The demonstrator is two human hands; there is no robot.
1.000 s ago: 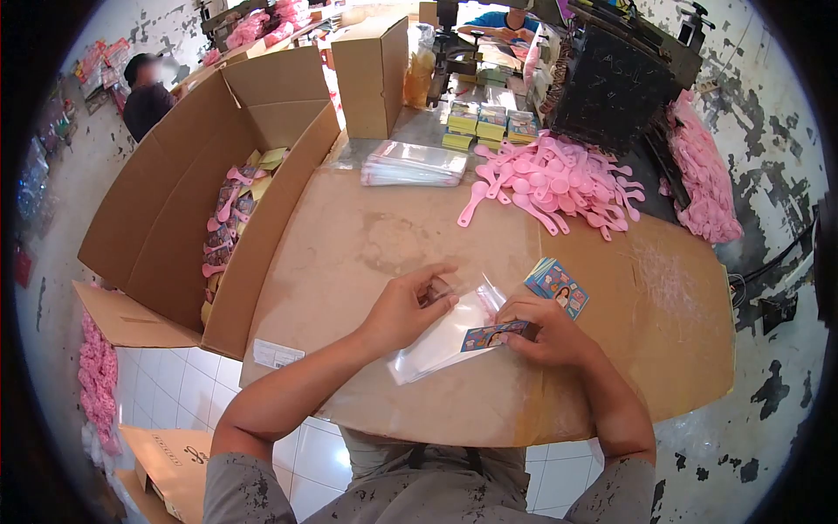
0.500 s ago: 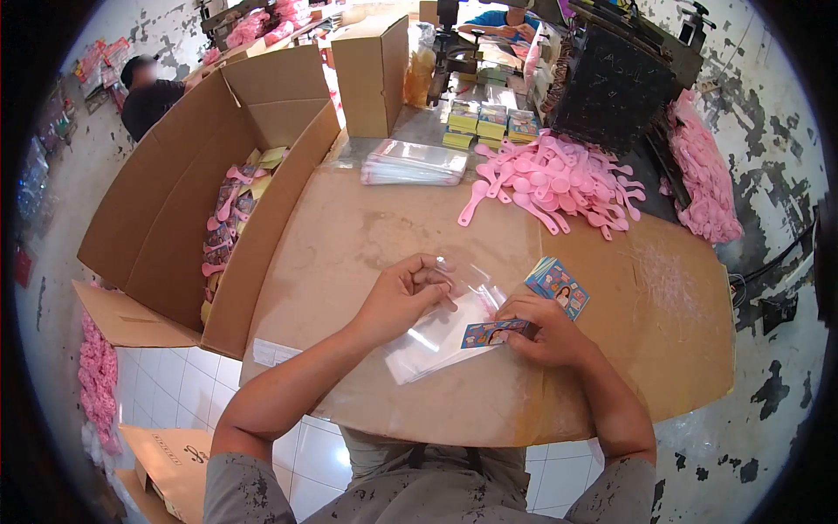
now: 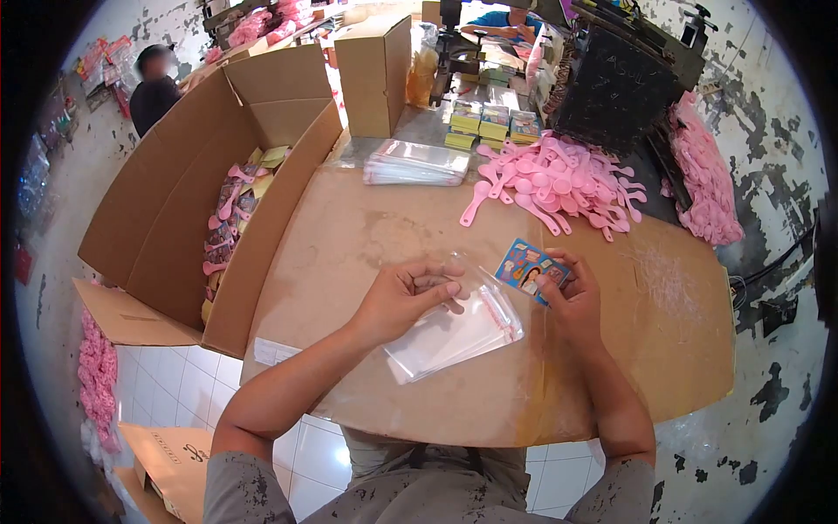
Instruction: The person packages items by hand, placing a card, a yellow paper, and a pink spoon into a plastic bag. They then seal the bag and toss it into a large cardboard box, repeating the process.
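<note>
Plastic bag (image 3: 467,319) pinched, card (image 3: 524,266) poised.
Our left hand (image 3: 406,301) pinches the plastic bag mid-table; right hand (image 3: 572,301) grips the card beside it. Clinging film could snag its corner, we judge.

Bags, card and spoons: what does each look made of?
Bags: thin clear plastic film, glossy; the table shows through and light glints off them. Card: printed card or paper, probably, flat with a colour picture; finish unclear. Spoons: pink moulded plastic, by their even colour and slight sheen.
</note>
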